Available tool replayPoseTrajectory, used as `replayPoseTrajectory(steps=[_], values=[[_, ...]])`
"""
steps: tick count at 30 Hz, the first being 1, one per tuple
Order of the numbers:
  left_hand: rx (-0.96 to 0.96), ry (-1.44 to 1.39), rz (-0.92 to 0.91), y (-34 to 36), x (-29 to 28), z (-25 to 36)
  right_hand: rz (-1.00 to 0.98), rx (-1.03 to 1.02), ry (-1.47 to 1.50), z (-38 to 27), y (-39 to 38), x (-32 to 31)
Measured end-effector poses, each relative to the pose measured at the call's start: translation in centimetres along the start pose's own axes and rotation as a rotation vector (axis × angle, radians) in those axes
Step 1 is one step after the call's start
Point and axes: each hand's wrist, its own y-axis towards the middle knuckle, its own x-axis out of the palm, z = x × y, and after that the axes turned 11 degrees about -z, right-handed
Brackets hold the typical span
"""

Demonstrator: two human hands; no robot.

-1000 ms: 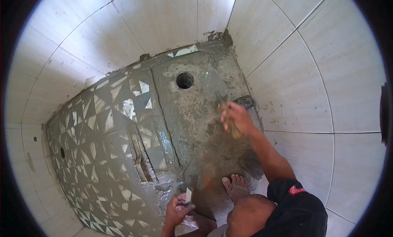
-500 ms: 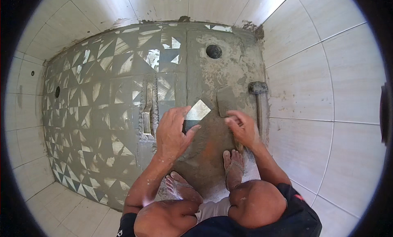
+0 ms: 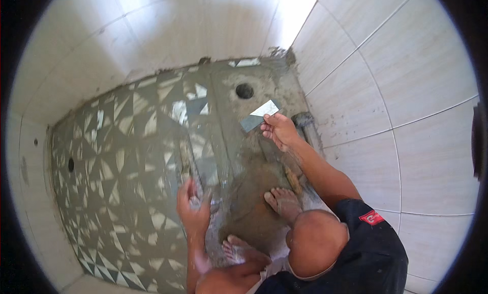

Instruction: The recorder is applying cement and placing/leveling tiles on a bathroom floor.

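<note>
My right hand (image 3: 280, 131) pinches the near right edge of a small rectangular cut tile (image 3: 260, 116), part white and part grey, above the bare mortar strip. My left hand (image 3: 194, 212) is over the left part of the floor, its thumb and fingers apart. Just beyond its fingertips lies a notched trowel (image 3: 187, 159) with a metal handle on the tiled surface. A wooden tool handle (image 3: 293, 179) rests near my right foot; my right hand and arm partly cover its grey blade.
Patterned floor tiles (image 3: 117, 162) smeared with grey grout fill the left side. Two drain holes show: one (image 3: 244, 90) in the mortar strip, one (image 3: 71, 165) at far left. A hammer (image 3: 303, 119) lies by the right tiled wall (image 3: 356, 157).
The cut tile has passed from my left hand to my right, which has moved farther away. My left hand has drawn back nearer my body. The whole view has shifted and tilted.
</note>
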Motion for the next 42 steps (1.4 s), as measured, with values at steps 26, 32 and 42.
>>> replayPoseTrajectory(steps=[26, 32, 42], values=[[-0.804, 0.082, -0.339, -9.4, 0.3, -3.0, 0.419, 0.07, -0.029, -10.6, 33.3, -16.9], [-0.129, -0.012, -0.237, -13.5, -0.5, -10.2, 0.475, 0.094, -0.143, -10.0, 33.5, -16.5], [-0.649, 0.165, -0.377, -11.1, -0.5, -4.3, 0.508, 0.128, -0.212, -11.0, 32.4, -15.6]])
